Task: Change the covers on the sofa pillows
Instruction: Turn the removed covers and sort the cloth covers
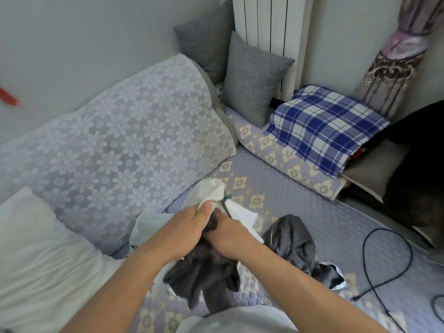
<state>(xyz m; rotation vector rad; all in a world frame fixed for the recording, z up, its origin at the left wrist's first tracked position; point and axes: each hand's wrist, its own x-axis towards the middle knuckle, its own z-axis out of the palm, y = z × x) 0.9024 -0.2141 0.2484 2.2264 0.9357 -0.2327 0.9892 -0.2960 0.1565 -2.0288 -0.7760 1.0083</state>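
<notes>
Hands meet over the quilted lavender sofa seat (300,200): your left hand (182,227) pinches the white perforated fabric cover (211,192), thumb on top; your right hand (228,239) grips the dark grey cloth cover (201,272) hanging below. Another crumpled grey cover (295,241) lies just beside, and two grey square pillows (249,78) stand in the corner.

bare quilted sofa seat (312,203) lies open past the hands (206,227). a crumpled grey cover (295,239) sits just to their right, a black cable (384,267) loops further right, and the big flowered cushion (115,150) blocks the left.
</notes>
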